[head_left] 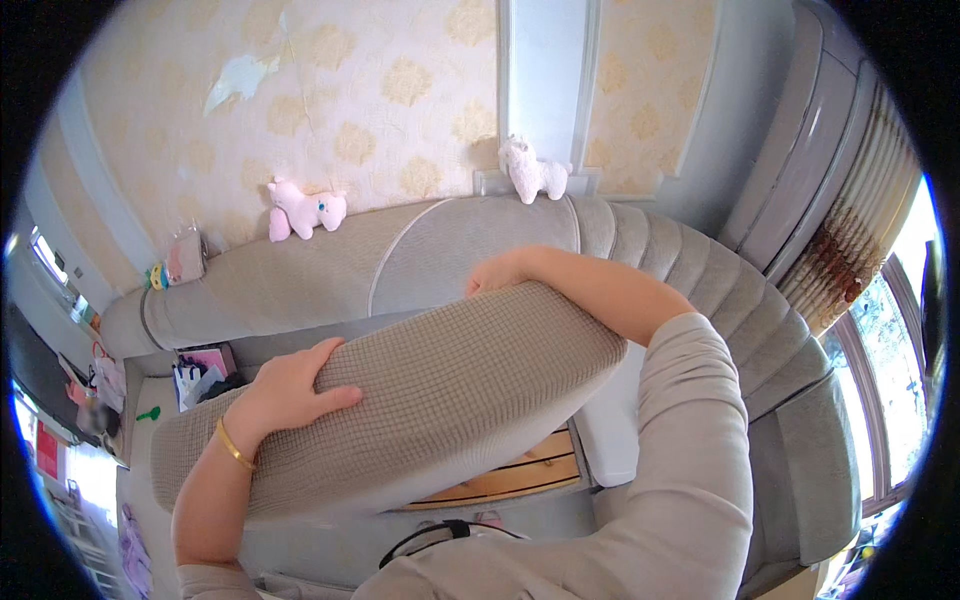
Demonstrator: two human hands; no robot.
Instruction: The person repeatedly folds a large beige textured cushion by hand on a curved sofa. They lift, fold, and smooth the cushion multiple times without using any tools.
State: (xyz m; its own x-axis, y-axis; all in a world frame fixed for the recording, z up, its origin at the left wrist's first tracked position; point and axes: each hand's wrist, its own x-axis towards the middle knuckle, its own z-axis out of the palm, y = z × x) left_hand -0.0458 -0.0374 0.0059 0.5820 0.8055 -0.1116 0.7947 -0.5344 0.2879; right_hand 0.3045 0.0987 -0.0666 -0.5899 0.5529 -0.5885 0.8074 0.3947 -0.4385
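Observation:
A long sofa seat cushion (450, 370) in a brown checked stretch cover is raised and tilted in front of me. Its pale underside shows along the near edge. My left hand (290, 390) grips the cushion towards its left end, thumb spread across the cover and fingers at the far edge. A gold bangle (236, 445) circles that wrist. My right arm reaches over the cushion's right end. Behind the far edge my right hand (497, 272) is curled onto it, its fingertips mostly hidden.
Under the cushion, wooden slats (500, 483) show in the sofa base. The curved grey sofa back (280, 262) carries a pink plush toy (305, 209) and a white plush toy (534, 171). Left lie a box of items (203, 375) and a green object (149, 413). A curtain (850, 235) hangs right.

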